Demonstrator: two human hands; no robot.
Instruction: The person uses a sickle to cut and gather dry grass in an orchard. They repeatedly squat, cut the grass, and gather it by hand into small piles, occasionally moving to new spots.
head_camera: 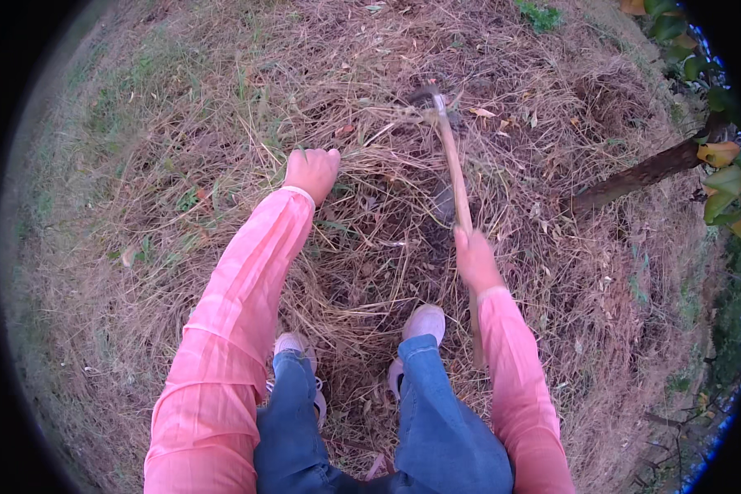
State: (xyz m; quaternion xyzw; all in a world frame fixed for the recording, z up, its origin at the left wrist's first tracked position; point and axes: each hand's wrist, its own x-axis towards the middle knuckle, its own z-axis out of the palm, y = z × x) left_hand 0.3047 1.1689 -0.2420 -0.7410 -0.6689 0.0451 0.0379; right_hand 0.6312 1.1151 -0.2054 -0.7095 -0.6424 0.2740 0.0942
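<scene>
My right hand (477,260) grips the wooden handle (454,162) of a sickle-like tool. Its butt end runs back beneath my right forearm. At the far end, a metal socket joins the handle to a dark head (423,92), which points left over the straw; blur hides its exact shape. Left of the tool, my left hand (312,175) is closed in a fist, low over the dry grass (380,163). Grass stems run out from the fist towards the tool, and the fingers' undersides are hidden.
Matted dry grass and fallen leaves cover the ground. My light shoes (425,322) stand apart behind the hands. A tree trunk (639,173) leans in from the right, with leafy twigs (724,185) beyond it. A green weed (540,16) grows at the far edge.
</scene>
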